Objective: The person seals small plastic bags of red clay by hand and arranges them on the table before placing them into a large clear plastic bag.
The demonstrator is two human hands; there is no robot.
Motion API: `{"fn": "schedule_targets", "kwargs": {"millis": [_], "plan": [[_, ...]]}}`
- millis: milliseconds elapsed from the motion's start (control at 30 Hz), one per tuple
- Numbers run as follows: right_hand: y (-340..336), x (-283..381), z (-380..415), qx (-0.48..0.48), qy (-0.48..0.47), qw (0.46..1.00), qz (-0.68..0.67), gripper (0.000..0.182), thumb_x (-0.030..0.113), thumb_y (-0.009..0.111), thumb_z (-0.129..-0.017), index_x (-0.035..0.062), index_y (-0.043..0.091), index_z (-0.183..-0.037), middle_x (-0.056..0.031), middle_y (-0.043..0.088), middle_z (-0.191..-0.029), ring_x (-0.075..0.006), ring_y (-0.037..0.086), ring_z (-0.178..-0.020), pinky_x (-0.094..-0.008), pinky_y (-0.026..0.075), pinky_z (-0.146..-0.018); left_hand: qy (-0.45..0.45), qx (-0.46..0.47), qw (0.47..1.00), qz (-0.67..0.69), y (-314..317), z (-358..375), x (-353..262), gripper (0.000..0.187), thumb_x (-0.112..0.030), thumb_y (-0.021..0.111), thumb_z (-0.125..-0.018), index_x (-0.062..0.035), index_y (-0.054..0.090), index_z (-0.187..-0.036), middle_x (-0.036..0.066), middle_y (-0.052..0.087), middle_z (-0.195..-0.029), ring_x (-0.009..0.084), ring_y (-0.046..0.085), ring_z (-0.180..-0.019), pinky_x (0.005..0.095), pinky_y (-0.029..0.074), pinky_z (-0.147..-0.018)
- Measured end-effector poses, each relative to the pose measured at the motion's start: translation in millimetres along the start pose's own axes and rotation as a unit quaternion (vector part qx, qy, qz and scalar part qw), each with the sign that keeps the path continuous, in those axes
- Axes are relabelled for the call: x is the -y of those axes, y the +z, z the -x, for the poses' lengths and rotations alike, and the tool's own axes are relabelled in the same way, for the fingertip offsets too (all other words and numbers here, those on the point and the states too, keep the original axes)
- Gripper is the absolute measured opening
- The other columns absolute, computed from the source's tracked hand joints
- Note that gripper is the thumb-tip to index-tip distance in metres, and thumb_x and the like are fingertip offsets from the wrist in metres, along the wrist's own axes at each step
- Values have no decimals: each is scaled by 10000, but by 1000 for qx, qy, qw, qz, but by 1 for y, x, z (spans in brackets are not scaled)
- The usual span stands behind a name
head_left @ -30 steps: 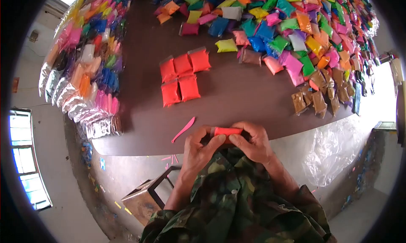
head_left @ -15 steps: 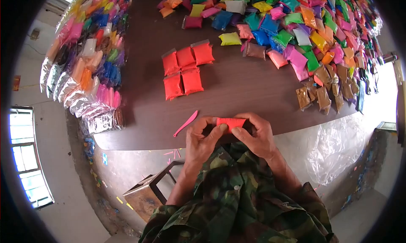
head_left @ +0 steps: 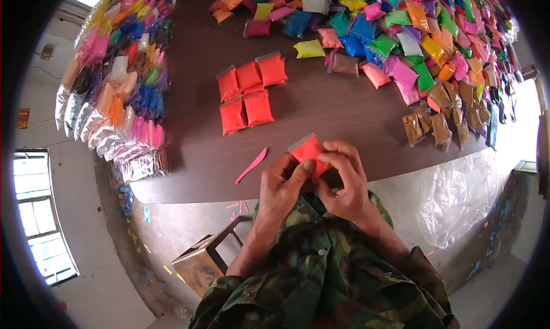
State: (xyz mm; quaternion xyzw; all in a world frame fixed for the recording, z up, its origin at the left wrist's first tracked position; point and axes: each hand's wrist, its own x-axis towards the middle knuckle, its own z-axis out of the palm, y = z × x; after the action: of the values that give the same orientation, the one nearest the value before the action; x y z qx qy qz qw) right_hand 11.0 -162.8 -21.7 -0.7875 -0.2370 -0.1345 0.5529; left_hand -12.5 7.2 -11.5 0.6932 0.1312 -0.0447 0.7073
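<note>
Over the table's near edge, a small red packet (head_left: 307, 150) in clear wrapping is held up, tilted, between both hands. My left hand (head_left: 285, 179) pinches its left side, thumb across the front. At the packet's right side are the bent fingers of my right hand (head_left: 345, 177), closed on its edge. A pink plastic knife (head_left: 251, 166) lies on the table just left of my left hand. Farther back, several matching red packets (head_left: 248, 77) lie flat, grouped in two rows.
Clear-wrapped bundles of coloured packets (head_left: 117, 100) are stacked along the table's (head_left: 195, 174) left side. A big heap of multicoloured packets (head_left: 395, 45) covers the back right, with brown packets (head_left: 441, 131) at its near end. Below are a stool (head_left: 200, 266) and a clear plastic sheet (head_left: 455, 203).
The red packet has turned from lying level to tilted, with more of its face showing. My right hand has shifted its fingers up over the packet's right side.
</note>
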Motion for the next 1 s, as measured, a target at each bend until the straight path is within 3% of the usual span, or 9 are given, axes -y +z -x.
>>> {"fn": "schedule_targets", "kwargs": {"millis": [100,167,200,300,433,533,633,833,1000], "plan": [[-3,-4,0,34,114,984,-133,490,7,720,-880,-22,563,-1343,-179,670,-1236,-305,688,-1092,-378,562,-929,27,-6,998,-61,-8,-2,5,215,-173,743,-999,36,726,-1050,21,716,-860,71,594,-803,276,505,-692],[-2,-6,1,37,223,941,-251,493,68,698,-953,-39,514,-1397,-182,688,-1240,-254,698,-1078,-369,559,-934,44,-3,996,-83,-8,-4,6,202,-160,743,-992,31,724,-1054,16,700,-832,66,571,-787,276,493,-677],[-3,-4,-5,44,262,921,-285,414,143,694,-1004,-44,572,-1353,-151,728,-1160,-165,688,-1014,-340,560,-893,56,1,995,-78,-6,-5,7,204,-160,747,-986,30,723,-1057,17,692,-820,65,557,-778,277,486,-667],[-16,-10,-20,136,279,932,-185,328,162,718,-999,-36,659,-1253,-105,748,-1059,-119,667,-971,-310,552,-847,89,3,990,-112,-8,-11,14,212,-158,743,-984,32,720,-1075,28,683,-809,64,542,-769,284,478,-656],[-11,-15,-29,78,262,942,-196,254,165,732,-994,-28,715,-1156,-75,753,-994,-97,648,-927,-290,539,-817,93,-7,988,-124,0,-15,6,198,-144,714,-997,41,706,-1069,57,703,-817,75,582,-774,295,490,-663],[-9,-23,-33,49,225,959,-166,264,162,738,-992,-32,710,-1168,-68,754,-991,-104,659,-922,-279,541,-810,80,7,994,-80,7,-20,-10,168,-113,651,-1023,33,697,-1093,4,684,-892,80,573,-797,255,470,-690],[-2,-27,-29,8,281,915,-288,274,158,735,-996,-46,695,-1173,-71,749,-973,-97,659,-920,-260,542,-772,152,3,978,-144,7,-31,4,152,-119,651,-1026,30,678,-1013,36,668,-827,92,559,-728,276,460,-636],[4,-26,-30,-18,245,953,-178,229,132,700,-1012,-48,688,-1154,-59,738,-948,-68,658,-877,-253,548,-734,180,-28,965,-188,14,-39,10,168,-134,673,-1022,25,660,-969,108,629,-746,120,546,-645,314,448,-592],[4,-26,-30,-15,252,945,-209,200,105,673,-1011,-43,681,-1146,-48,731,-964,-58,646,-876,-243,541,-736,219,-42,962,-159,17,-37,5,200,-168,689,-1019,27,677,-982,121,660,-771,130,567,-663,317,453,-595]]}}
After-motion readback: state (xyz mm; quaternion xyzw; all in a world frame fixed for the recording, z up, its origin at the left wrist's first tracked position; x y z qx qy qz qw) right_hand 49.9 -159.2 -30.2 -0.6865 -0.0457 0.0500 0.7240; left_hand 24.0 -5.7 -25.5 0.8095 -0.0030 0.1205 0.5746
